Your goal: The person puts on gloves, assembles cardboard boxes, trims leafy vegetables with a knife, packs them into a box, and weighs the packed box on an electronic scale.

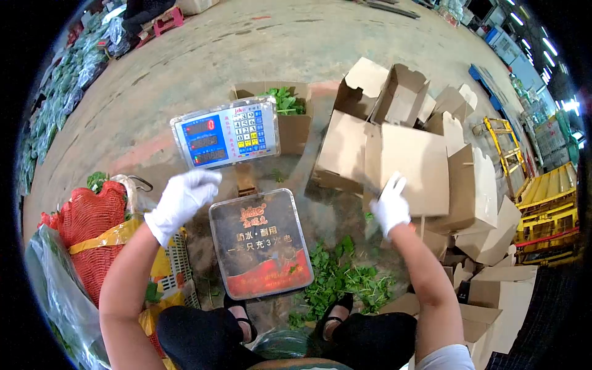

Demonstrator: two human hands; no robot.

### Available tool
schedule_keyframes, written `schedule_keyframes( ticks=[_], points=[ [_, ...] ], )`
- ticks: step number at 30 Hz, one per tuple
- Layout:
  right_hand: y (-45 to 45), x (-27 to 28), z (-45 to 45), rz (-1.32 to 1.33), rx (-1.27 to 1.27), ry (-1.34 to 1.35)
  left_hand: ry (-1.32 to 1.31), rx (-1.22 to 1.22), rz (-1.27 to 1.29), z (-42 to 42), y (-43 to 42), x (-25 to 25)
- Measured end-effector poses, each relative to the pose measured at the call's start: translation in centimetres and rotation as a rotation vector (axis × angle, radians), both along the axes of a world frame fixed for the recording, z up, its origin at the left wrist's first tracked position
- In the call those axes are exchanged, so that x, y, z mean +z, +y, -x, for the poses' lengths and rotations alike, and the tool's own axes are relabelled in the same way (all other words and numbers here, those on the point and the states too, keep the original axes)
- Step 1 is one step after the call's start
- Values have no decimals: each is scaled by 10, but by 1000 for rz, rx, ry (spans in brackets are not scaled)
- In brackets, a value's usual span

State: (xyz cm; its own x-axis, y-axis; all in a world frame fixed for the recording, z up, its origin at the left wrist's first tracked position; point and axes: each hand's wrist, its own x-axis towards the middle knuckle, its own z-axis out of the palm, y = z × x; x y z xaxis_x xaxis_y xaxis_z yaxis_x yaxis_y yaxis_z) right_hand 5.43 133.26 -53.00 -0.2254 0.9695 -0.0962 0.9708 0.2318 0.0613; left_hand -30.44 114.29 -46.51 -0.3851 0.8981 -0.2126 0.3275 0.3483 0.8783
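My right hand (391, 206), in a white glove, is closed on the lower left corner of an open cardboard box (416, 166), with fingers against its pale face. My left hand (187, 200), gloved as well, is in the air with loosely bent fingers and nothing in it. Just above it stands the scale's display (227, 132), its screen lit blue and its keypad facing me. To its right lies the scale platform (261, 243), dark with red and gold print and bare of goods. Behind the display, a cardboard box (295, 132) contains green leafy vegetables (287, 100).
More cardboard boxes (475, 191) are piled on the right. Loose greens (345, 277) lie on the floor by my feet. A red mesh sack (95, 234) and a crate (179, 271) stand on the left. Yellow metal frames (546, 209) are at far right.
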Motion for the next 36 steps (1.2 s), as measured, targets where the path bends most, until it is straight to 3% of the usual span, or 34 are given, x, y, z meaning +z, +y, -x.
schedule_keyframes(
  ticks=[2,4,5,6,9,14,17,21,26,29,36],
  points=[
    [-36,-12,-22,115,180,-150,-81,11,106,-3,-19,-7],
    [-61,16,-36,93,263,20,-138,-18,155,-8,-31,-21],
    [-61,18,-46,-131,412,154,-121,-49,208,-14,-36,-21],
    [-62,25,-46,-318,408,194,-104,-82,261,-23,-38,-19],
    [-65,49,-43,-227,288,129,-133,-142,278,-38,-39,-27],
    [-38,9,-58,-198,247,104,376,-376,372,-47,-38,-44],
    [-35,5,-51,-47,303,16,462,-436,468,-52,-30,-63],
    [-53,36,-50,-125,312,44,803,-261,66,-59,-5,-63],
    [-69,60,-56,-129,186,100,977,-326,92,-61,49,-25],
    [-86,68,-55,-171,227,174,978,-277,189,-53,76,-42],
    [-104,72,-55,-150,293,369,920,-164,131,-40,89,-49]
  ],
)
